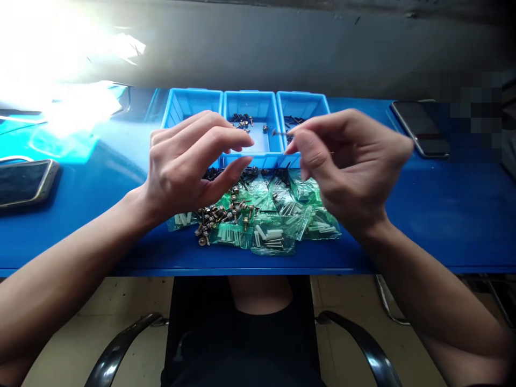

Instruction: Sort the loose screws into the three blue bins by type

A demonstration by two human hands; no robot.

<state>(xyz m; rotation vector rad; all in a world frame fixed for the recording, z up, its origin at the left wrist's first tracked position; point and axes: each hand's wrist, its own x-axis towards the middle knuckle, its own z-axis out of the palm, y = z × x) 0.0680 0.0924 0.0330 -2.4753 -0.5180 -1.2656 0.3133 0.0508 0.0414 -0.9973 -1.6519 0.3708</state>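
Currently | right hand, fingers pinching slim dark metallic screw-like piece | left hand, fingers parted | I advise light pressure

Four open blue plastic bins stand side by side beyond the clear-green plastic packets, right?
Not quite: the head view shows three open blue plastic bins, not four. They do stand side by side beyond the clear-green plastic packets.
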